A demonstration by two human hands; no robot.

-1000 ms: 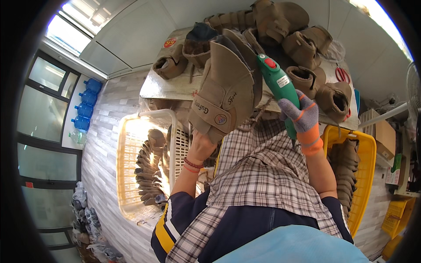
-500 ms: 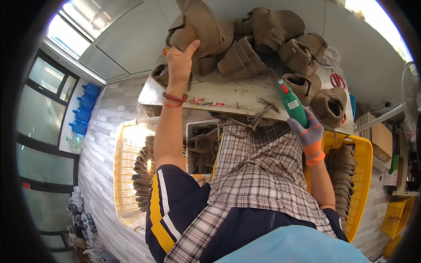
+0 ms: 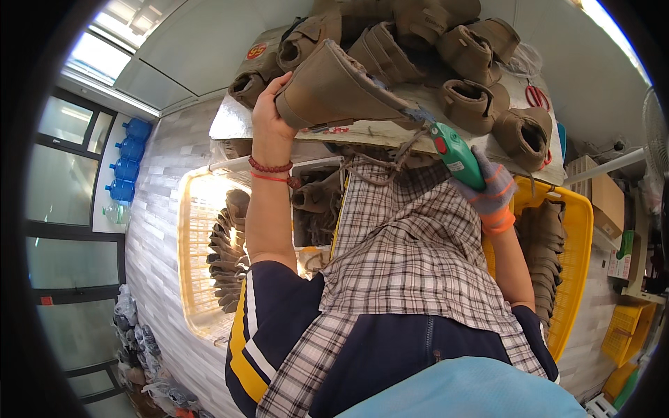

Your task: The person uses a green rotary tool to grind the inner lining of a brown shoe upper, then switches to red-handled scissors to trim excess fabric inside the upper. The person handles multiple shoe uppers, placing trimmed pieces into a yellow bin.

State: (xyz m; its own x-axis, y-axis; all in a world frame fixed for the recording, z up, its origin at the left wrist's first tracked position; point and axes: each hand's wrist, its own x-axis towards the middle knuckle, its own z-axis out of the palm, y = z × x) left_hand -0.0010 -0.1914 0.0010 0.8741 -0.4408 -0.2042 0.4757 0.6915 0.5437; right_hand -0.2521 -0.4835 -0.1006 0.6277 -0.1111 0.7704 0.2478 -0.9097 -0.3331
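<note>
Nearest us, at lower centre, the plaid apron [image 3: 394, 258] lies below the gap between the forearms, where the room is widest. Right of centre, our gloved right hand [image 3: 493, 188] is wrapped round a green tool [image 3: 460, 159], its head pointing up and left. At upper centre, our bare left hand [image 3: 272, 115] grasps the left end of a brown boot upper [image 3: 334, 90], which stretches right to the tool's head; we can't tell whether they touch. The upper is tilted, smooth outside, tapering rightward, with greyish lining along its rim. Beneath it runs the front edge of the table [image 3: 226, 122]; close behind, we see more brown uppers [image 3: 387, 56] crowding the top of the frame.
</note>
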